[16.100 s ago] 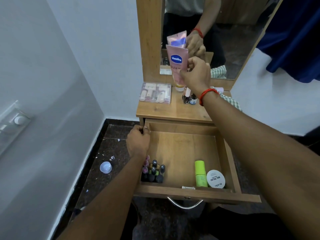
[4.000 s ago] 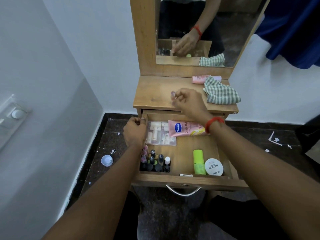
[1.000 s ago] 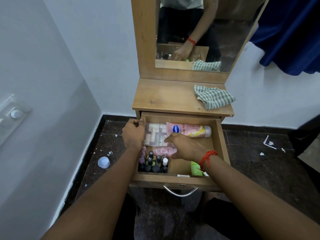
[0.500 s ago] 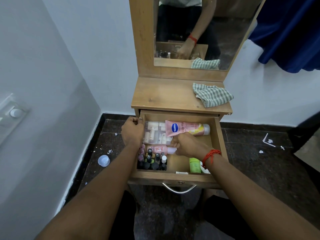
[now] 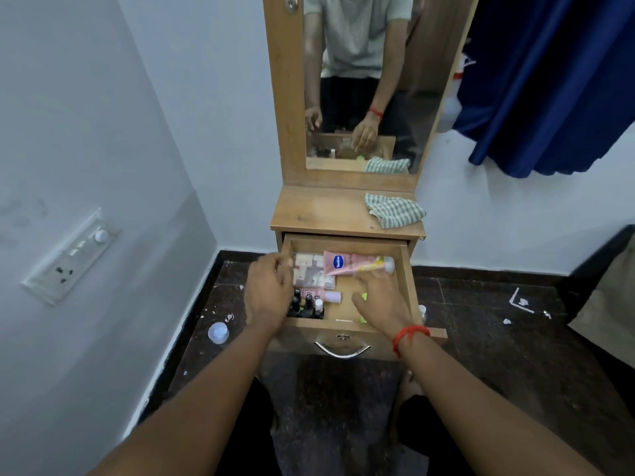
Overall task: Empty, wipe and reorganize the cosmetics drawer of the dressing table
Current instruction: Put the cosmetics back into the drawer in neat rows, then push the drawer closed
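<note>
**A:** Hands, please.

**B:** Both are over the open drawer (image 5: 407, 269). The left hand (image 5: 269, 293) is at the drawer's left wall with its fingers loosely bent, and I can see nothing in them (that side is blurred). The right hand (image 5: 378, 298), with a red thread (image 5: 410, 334) at the wrist, is palm down over the right half. Its fingers are spread and hold nothing. Something bright green (image 5: 363, 297) peeks out under it, and I can't tell what it is.

**A:** Drawer contents?

**B:** At the back, a pink Vaseline tube (image 5: 357, 264) lies crosswise with its cap to the right. Its left end overlaps a clear case (image 5: 309, 276) of small pale pieces. At the front left, dark nail polish bottles (image 5: 307, 307) stand clustered. A small pink bottle (image 5: 328, 296) lies just behind them.

**A:** Tabletop?

**B:** A checked cloth (image 5: 395, 211) is crumpled on the right of the dressing table top (image 5: 319, 214), below the mirror (image 5: 360, 80). A white cap (image 5: 218, 333) lies on the floor to the left.
</note>
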